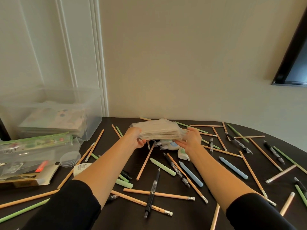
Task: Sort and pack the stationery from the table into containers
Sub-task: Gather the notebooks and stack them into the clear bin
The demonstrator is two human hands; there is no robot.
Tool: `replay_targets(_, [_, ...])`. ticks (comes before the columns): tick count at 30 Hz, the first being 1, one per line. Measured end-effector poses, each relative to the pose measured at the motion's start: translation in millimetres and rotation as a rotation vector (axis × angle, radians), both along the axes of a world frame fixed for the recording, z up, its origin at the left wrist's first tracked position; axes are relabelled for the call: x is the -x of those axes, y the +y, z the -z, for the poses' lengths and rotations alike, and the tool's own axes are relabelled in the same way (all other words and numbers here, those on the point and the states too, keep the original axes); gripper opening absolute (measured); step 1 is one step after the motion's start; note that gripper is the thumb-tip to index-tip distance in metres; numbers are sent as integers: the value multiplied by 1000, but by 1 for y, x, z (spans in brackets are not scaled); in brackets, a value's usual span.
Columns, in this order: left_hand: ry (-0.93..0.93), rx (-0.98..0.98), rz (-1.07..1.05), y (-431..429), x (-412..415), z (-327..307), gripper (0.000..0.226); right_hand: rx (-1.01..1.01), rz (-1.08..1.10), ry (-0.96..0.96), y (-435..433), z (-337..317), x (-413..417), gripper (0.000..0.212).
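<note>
At far left on the dark table (108, 141) I see a clear bin (93, 120) holding flat packs. Over mid-table, my left hand (135, 138) curls its fingers round one end of a stack of wrapped packets (159, 130), raised above scattered pencils (144, 163). My right hand (192, 140) clamps the other end.

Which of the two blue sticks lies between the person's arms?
The blue stick beside the black pen; the other blue stick lies outside the right forearm.
</note>
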State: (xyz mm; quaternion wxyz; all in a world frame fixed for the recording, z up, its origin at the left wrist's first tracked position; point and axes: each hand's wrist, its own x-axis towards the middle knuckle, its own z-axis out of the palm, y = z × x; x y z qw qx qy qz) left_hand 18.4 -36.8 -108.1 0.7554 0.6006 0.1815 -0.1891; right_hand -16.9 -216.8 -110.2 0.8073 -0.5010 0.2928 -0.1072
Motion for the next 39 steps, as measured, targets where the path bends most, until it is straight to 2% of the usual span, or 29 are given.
replay_targets(5, [-6, 29, -20, -3, 7, -4, 25, -115, 25, -24, 0, -5, 4, 5])
replay_targets(10, [-30, 78, -55, -9, 17, -10, 26, -295, -7, -206, 11, 0, 1, 27])
replay_targets(12, [-34, 66, -43, -9, 18, -10, 28, -300, -63, -239, 16, 1, -3, 50])
replay_targets(14, [-37, 44, -22, -9, 21, -10, 27, -238, -115, -186, 23, 3, -5, 75])
replay_targets(16, [-46, 9, 8, -10, 23, -9, 25, -166, -149, -84, 26, 6, -5, 84])
replay_targets(20, [-60, -71, 65, -9, 25, -7, 24, -130, -103, -49, 24, 2, -3, 76])
replay_targets(28, [-118, -235, 195, -9, 34, -13, 16, -139, 40, -51, 20, 1, 5, 74])
replay_targets(39, [-203, -150, 146, -6, 12, -34, 35, -179, 91, -163, 10, -16, 1, 38])
